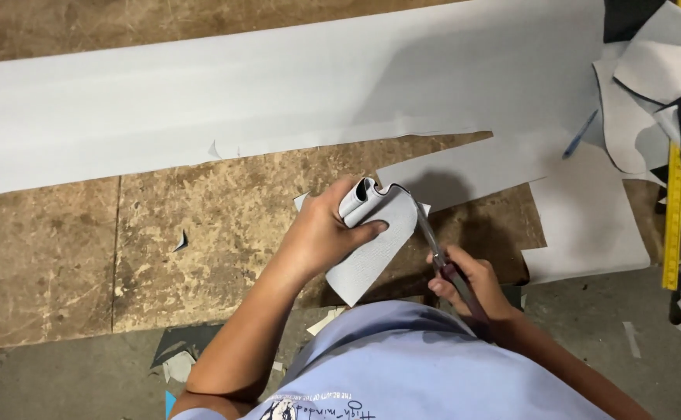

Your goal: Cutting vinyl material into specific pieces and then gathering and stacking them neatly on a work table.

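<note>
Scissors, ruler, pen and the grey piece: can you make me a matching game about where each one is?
Things:
1. scissors
2. grey piece
3. yellow ruler
4. blue pen

Places:
A. lying on the big grey sheet, far right of its top
B. in the right hand
C. along the right edge of the worn brown table
D. curled in the left hand

Pairs: 1-B, 2-D, 3-C, 4-A
</note>
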